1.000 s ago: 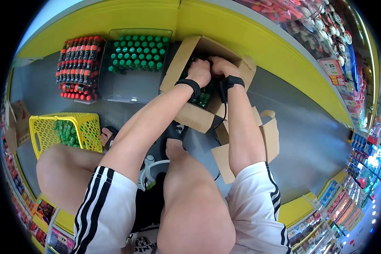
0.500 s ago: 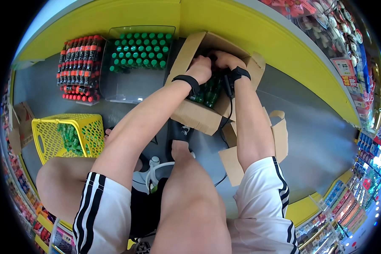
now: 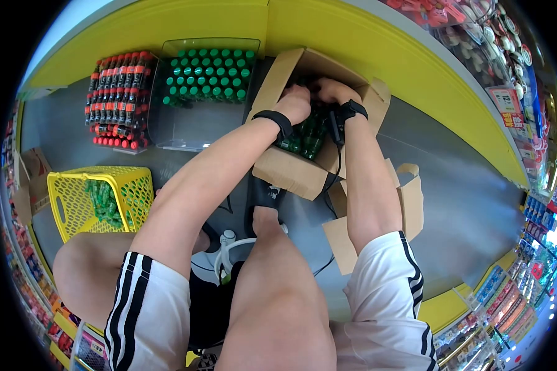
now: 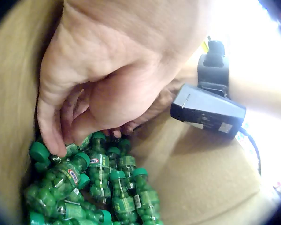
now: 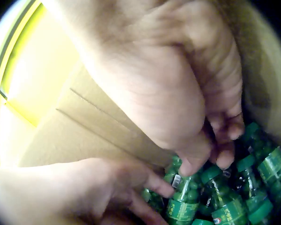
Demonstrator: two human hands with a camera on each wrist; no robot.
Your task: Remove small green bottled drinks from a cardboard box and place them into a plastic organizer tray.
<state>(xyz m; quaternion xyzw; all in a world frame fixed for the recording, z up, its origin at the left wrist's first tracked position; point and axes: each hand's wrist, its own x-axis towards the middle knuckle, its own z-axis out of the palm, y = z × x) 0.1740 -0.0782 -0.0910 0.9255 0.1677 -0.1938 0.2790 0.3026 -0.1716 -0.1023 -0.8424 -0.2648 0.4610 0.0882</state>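
Both hands reach into an open cardboard box point(image 3: 291, 174) of small green bottles point(image 3: 311, 137). My left hand point(image 3: 294, 104), at the box's left side, pinches a green bottle point(image 5: 152, 200) between its fingers, low among the others in the right wrist view. The fingers point(image 4: 54, 133) point down in the left wrist view and partly cover that bottle. My right hand point(image 3: 335, 91) is beside it, near the back; its thumb and fingers close round the top of another green bottle point(image 5: 182, 204), hiding the cap.
Left of the box, a clear tray point(image 3: 185, 147) holds rows of green-capped bottles, beside stacked red-capped dark bottles point(image 3: 119, 102). A yellow basket point(image 3: 138, 191) with green bottles stands lower left. Another opened carton point(image 3: 411, 204) lies right of the legs; shelves point(image 3: 507, 297) stand at the right.
Box, tray and basket have shifted slightly within the head view. Both hands have stayed inside the box, with small movements among the bottles; the left has moved a little lower relative to the box.
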